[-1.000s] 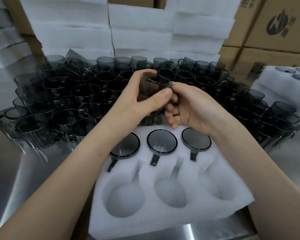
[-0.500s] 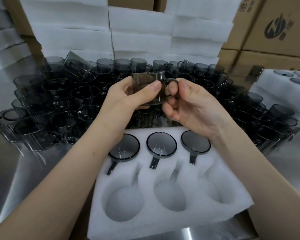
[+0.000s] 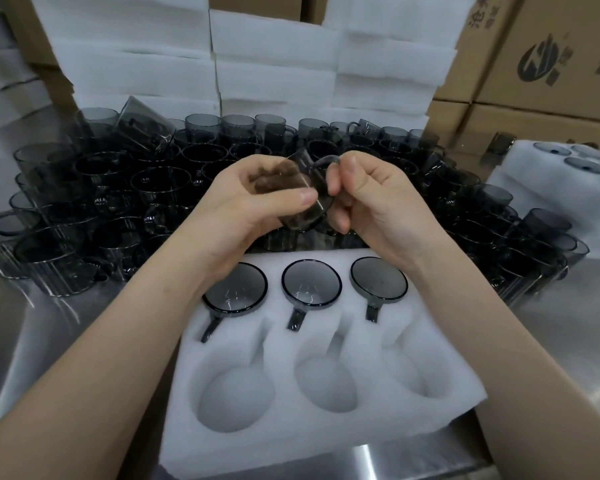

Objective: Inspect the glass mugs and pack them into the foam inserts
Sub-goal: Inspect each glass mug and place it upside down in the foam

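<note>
While the smoky glass mug (image 3: 302, 218) hangs tilted above the foam insert's (image 3: 326, 431) far edge, the left hand (image 3: 250, 206) curls fingers and thumb round its body and the right hand (image 3: 374, 199) pinches its handle. Three packed mugs (image 3: 311, 285) fill the insert's far row.

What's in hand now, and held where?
One glass mug: left hand grips its body, right hand pinches its handle.

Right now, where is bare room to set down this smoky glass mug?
Three empty round cavities in the near row of the white foam insert, in front of its three packed mugs. Bare steel tabletop lies right of the insert. Behind it, loose dark glass mugs crowd the table.
</note>
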